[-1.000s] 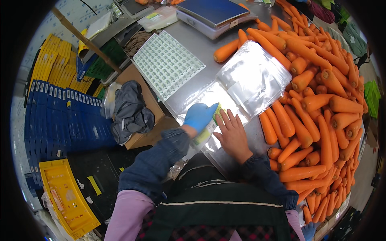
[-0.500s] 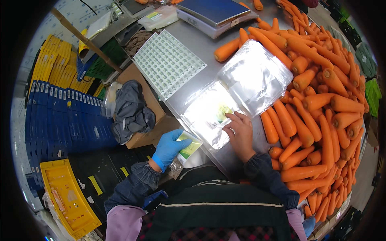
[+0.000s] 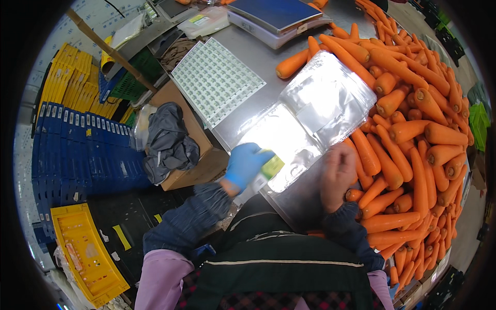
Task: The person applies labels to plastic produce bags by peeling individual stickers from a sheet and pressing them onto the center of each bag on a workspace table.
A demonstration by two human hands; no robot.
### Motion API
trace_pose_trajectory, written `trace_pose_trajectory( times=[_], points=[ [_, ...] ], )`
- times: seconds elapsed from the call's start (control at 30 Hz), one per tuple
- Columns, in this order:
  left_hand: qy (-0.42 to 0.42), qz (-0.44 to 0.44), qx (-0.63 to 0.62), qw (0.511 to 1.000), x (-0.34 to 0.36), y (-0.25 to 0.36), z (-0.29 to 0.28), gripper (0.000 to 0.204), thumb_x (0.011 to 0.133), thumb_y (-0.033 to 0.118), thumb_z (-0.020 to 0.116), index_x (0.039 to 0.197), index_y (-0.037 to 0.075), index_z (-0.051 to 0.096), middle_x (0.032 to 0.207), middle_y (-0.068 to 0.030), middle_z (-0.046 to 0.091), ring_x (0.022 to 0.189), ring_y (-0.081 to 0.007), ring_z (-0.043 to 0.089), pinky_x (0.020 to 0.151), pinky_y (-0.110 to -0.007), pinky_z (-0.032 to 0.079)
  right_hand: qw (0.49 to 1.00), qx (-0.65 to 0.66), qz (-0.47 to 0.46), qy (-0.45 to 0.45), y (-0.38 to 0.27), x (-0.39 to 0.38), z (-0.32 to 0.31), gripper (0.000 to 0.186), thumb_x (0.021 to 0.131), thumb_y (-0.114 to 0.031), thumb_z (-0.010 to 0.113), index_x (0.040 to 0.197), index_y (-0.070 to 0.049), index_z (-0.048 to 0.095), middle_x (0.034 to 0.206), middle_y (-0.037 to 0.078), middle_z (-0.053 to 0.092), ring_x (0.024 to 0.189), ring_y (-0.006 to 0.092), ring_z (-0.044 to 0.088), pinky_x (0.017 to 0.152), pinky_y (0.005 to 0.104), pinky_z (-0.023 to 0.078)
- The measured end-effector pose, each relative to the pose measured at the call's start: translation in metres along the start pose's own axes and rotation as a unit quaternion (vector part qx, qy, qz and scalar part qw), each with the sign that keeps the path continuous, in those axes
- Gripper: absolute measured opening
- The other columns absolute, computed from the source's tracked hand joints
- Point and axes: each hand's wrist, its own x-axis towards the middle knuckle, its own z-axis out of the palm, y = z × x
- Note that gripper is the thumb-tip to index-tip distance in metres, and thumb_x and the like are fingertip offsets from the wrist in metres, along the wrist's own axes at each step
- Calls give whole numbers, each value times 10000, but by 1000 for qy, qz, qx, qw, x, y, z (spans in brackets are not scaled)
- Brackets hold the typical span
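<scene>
My left hand (image 3: 243,164), in a blue glove and blurred, is closed on a green-and-white label card (image 3: 270,166) over the near side of a glossy clear bag (image 3: 279,134) on the steel table (image 3: 231,59). My bare right hand (image 3: 337,173) has curled fingers beside the bag's right edge, close to the carrots; whether it grips anything is hidden. A stack of clear bags (image 3: 328,93) lies just beyond. Sheets of small printed stickers (image 3: 217,80) lie to the upper left of the bags.
A large carrot pile (image 3: 413,129) covers the right side. A scale (image 3: 274,15) stands at the back. To the left are a cardboard box (image 3: 175,95) with grey cloth (image 3: 170,144), a bamboo pole (image 3: 113,54), stacked blue and yellow crates (image 3: 82,134) and a yellow crate (image 3: 88,248).
My left hand dropped toward me with the card, then moved forward and right over the bag again. My right hand left the bag's middle, moving right, and its fingers curled.
</scene>
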Motion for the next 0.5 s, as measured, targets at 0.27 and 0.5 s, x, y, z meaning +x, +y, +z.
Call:
trace_pose_trajectory(
  times=[0.27, 0.5],
  points=[
    [50, 3, 71, 996, 58, -5, 36, 501, 869, 450, 539, 775, -29, 652, 752, -213, 636, 692, -347, 621, 702, -421, 477, 835, -363, -145, -388, -5, -20, 41, 492, 871, -216, 601, 1324, -76, 468, 1384, 144, 437, 1312, 325, 352, 1062, 467, 284],
    [-221, -109, -39, 968, -23, 1, -41, 391, 804, 251, 698, 1050, -50, 657, 844, -122, 694, 736, -143, 653, 676, -273, 510, 838, -374, -174, -357, -3, -24, 32, 457, 840, -299, 620, 1249, -103, 565, 1352, 123, 470, 1285, 331, 377, 1068, 468, 279]
  ],
)
